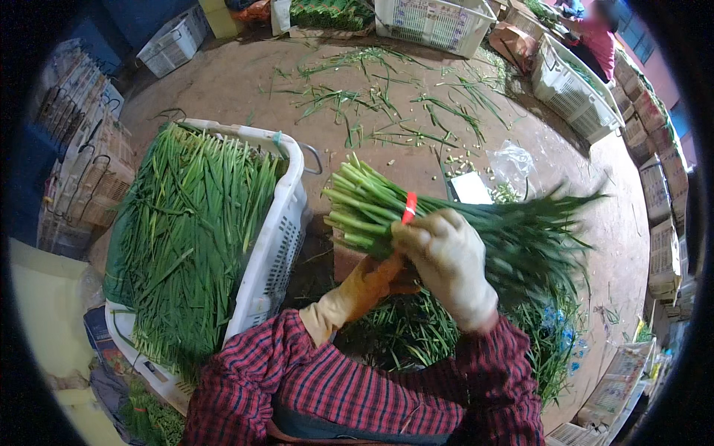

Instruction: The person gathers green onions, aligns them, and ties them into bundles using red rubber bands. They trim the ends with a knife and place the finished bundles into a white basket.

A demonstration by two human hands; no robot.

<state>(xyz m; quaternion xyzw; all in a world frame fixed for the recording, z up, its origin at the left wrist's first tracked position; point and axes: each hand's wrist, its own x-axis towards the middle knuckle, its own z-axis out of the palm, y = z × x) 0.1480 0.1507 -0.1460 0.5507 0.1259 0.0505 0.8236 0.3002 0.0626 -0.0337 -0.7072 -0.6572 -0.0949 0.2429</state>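
A thick bundle of leafy green stalks [362,209] lies sideways in front of me, cut ends to the left and dark leaf tips to the right. A red band [410,206] crosses its stalks. My left hand [368,284], in an orange-stained rubber glove, holds the bundle from below; its fingertips are partly hidden. In a pale glove, my right hand [446,256] pinches at the lower end of the red band, against the stalks. Loose green leaves [418,329] lie below both hands, near my lap.
To the left stands a white plastic crate [290,150] heaped with long green leaves [189,234]. Beyond the bundle are a white flat object [471,188], a clear plastic bag [510,161] and scattered trimmings [357,100]. Another person [597,42] is beside a crate [574,95] at far right.
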